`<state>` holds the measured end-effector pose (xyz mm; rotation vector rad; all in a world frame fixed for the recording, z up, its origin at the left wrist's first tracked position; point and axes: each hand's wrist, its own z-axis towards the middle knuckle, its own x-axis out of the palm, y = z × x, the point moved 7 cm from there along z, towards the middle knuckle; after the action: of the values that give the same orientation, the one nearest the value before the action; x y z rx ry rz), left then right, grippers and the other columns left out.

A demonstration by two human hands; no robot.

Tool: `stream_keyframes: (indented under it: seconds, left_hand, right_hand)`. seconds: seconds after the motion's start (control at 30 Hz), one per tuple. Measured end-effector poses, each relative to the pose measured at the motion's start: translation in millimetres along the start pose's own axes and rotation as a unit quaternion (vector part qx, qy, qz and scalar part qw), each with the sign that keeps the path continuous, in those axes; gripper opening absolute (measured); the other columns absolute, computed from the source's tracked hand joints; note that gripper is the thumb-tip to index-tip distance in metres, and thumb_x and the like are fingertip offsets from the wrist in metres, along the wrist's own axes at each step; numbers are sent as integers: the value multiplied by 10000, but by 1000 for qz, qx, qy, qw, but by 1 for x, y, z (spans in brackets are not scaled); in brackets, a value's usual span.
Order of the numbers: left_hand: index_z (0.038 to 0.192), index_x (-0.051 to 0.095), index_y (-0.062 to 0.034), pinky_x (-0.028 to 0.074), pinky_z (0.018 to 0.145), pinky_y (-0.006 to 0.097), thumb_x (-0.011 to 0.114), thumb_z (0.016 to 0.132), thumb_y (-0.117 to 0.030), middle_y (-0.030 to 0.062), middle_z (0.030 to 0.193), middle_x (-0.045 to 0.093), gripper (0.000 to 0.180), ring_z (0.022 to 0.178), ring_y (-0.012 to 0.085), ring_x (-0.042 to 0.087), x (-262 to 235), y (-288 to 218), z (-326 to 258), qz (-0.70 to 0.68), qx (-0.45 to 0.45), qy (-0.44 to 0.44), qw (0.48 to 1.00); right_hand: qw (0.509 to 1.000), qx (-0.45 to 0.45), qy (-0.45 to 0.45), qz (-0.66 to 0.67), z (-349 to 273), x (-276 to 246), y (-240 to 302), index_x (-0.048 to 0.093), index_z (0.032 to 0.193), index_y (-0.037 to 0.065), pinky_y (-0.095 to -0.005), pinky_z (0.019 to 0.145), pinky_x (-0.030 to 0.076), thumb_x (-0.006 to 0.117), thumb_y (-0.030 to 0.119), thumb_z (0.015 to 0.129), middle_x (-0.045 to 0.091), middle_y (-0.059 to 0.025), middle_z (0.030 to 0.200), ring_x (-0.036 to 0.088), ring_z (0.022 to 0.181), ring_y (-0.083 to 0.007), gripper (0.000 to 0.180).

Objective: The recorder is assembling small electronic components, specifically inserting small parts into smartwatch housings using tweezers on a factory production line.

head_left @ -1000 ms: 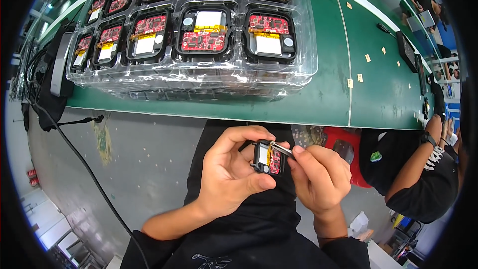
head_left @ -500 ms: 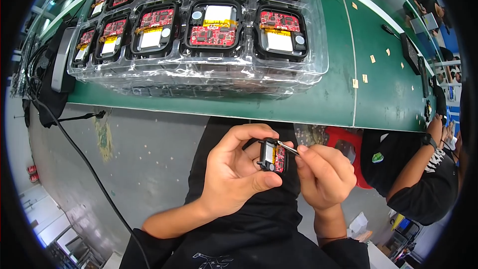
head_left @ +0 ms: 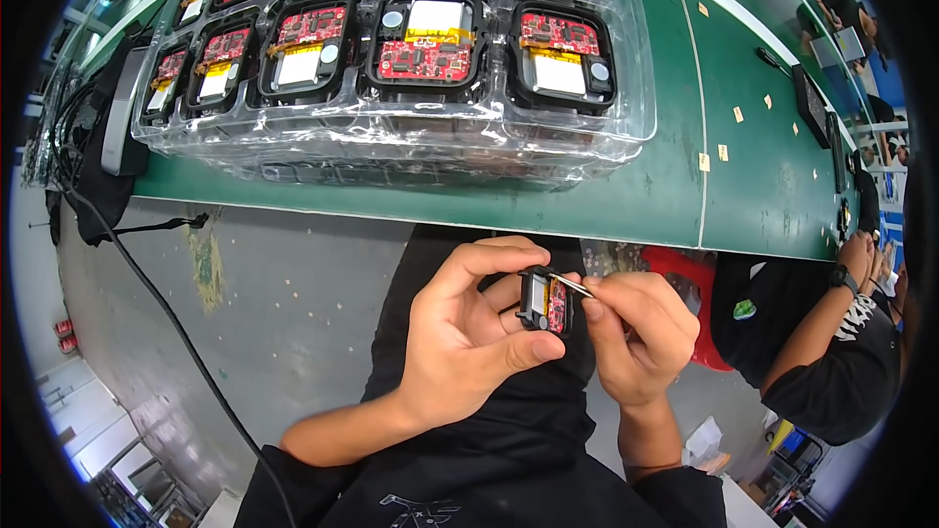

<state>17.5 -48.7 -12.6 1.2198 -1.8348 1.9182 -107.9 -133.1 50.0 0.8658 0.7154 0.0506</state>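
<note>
My left hand (head_left: 469, 318) holds a small black device housing (head_left: 545, 303) over my lap, gripped at its edges between thumb and fingers. Inside the housing show a red circuit board, a pale battery block and yellow tape. My right hand (head_left: 641, 328) pinches thin metal tweezers (head_left: 575, 285), whose tips reach the upper edge of the housing. What the tips touch is too small to make out. Beyond my hands, stacked clear plastic trays (head_left: 411, 152) hold several similar black housings (head_left: 564, 59) with red boards.
The trays stand on a green-topped table (head_left: 675, 205), its near edge just past my hands. A black cable (head_left: 166, 308) hangs at the left beside a dark bag. On the right a co-worker in black (head_left: 822, 352) sits near a red stool (head_left: 685, 274). Small paper tags (head_left: 738, 114) dot the tabletop.
The housing has shifted slightly to the right and is tilted a little more. The tweezers lie at a flatter angle along its top edge. My right fingers have moved up slightly.
</note>
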Motion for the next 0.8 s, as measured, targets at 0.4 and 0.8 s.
stream_keyframes:
  seconds: [0.4, 0.8]
  left_hand:
    - [1253, 509, 9, 601, 924, 443, 866, 773, -197, 182, 1299, 501, 633, 1157, 380, 622, 3, 2, 2, -5, 5, 1, 1000]
    - [1253, 511, 15, 597, 929, 437, 862, 775, -194, 186, 1308, 501, 629, 1165, 371, 616, 9, 1, 2, -5, -1, -4, 1000]
  right_hand:
    - [1000, 11, 14, 8, 3, -5, -3, 731, 929, -7, -268, 539, 513, 768, -53, 742, 700, -113, 814, 654, 621, -186, 196]
    - [1000, 3, 6, 8, 2, -5, -2, 724, 925, -20, -272, 548, 518, 770, -48, 748, 697, -115, 810, 658, 630, -195, 185]
